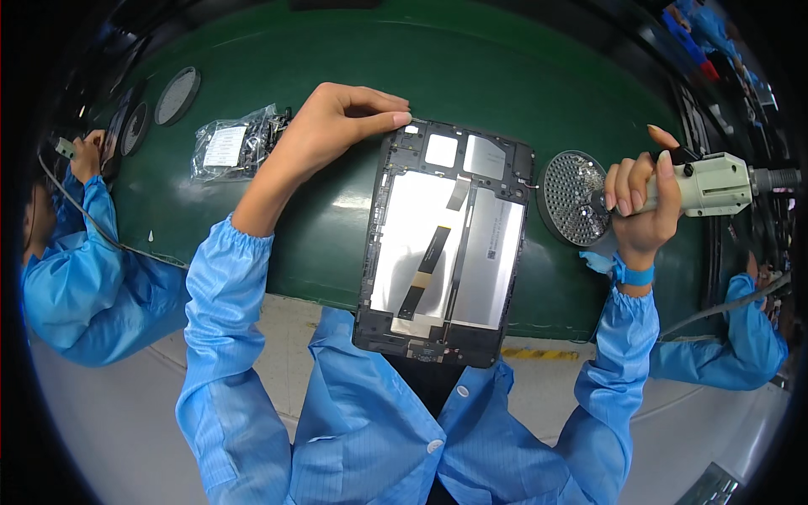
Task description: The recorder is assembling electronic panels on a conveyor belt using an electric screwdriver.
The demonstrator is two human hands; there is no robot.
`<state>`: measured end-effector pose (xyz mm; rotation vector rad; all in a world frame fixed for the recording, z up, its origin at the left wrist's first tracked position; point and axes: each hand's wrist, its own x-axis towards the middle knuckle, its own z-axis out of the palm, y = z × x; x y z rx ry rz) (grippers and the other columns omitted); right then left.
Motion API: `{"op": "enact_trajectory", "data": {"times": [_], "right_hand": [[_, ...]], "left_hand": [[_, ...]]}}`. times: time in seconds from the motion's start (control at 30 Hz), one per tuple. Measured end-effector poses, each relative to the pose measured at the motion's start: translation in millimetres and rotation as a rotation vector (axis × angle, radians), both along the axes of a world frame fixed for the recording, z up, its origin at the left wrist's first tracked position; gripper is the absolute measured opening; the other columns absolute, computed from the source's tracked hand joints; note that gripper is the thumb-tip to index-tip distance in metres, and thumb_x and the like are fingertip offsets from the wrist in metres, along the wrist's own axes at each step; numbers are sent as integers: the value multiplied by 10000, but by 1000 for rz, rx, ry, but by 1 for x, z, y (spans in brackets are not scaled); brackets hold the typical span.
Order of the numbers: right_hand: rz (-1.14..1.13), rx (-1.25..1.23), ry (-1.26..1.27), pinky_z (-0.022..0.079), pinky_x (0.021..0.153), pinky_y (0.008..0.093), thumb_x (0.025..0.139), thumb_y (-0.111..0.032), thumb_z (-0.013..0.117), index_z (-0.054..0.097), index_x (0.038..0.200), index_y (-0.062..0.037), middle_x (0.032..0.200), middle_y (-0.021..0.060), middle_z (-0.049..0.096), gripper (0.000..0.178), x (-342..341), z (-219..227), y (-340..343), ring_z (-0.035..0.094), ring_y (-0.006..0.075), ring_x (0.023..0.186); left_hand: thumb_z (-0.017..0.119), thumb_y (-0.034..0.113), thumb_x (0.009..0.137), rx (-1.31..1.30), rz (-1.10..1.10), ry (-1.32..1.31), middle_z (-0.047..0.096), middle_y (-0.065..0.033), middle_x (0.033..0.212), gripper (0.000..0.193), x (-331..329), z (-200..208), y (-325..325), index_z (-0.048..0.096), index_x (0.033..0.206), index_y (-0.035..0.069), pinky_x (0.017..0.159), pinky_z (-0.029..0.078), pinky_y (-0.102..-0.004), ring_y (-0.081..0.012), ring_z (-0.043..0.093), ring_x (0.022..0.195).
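An opened tablet (442, 244) lies back-up on the green mat (471, 76), showing a silver plate, flat ribbon cables and a black frame. My left hand (341, 118) pinches the frame's top left corner with thumb and fingers. My right hand (641, 198) is off to the tablet's right, wrapped around a pale grey electric screwdriver (715, 183) held sideways. Its tip is hidden behind my fingers, over a round tray of small screws (572, 198).
A clear bag of small parts (238, 143) lies left of the tablet. Round grey discs (177, 95) sit at the far left. Persons in blue coats work on my left (80, 278) and right (741, 337). A cable runs off the right.
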<state>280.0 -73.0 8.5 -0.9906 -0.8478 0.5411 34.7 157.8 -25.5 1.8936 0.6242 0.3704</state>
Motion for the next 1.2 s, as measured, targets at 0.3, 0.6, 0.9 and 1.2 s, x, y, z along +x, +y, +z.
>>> {"op": "enact_trajectory", "data": {"times": [0.3,0.6,0.9,1.2], "right_hand": [[-2,-12,24,361,395,270,950,-155,424,461,1200,73,506,-6,333,341,0,1,-2,340,89,387],[59,-53,-2,354,398,278,942,-163,431,508,1062,53,488,-6,314,258,-47,26,18,328,100,379],[190,-37,-167,353,405,265,957,-219,371,529,1018,11,481,-30,270,285,-123,59,50,312,89,378],[240,-6,-24,368,389,291,917,-149,498,537,963,37,475,11,336,195,-130,44,59,364,115,366]], "left_hand": [[615,174,902,-150,-56,43,660,-69,873,265,-1,-4,0,668,1064,-30,667,470,-232,-104,560,733],[645,171,895,-301,-214,47,659,-77,864,275,-5,7,-33,661,1040,-63,667,494,-220,-105,597,705],[601,146,919,-250,-382,-118,665,-97,877,249,-4,16,-63,658,1024,-73,673,517,-246,-116,624,704],[614,132,868,-338,-370,-153,669,-99,776,261,-8,26,-64,669,1011,-80,657,519,-230,-112,631,696]]}}
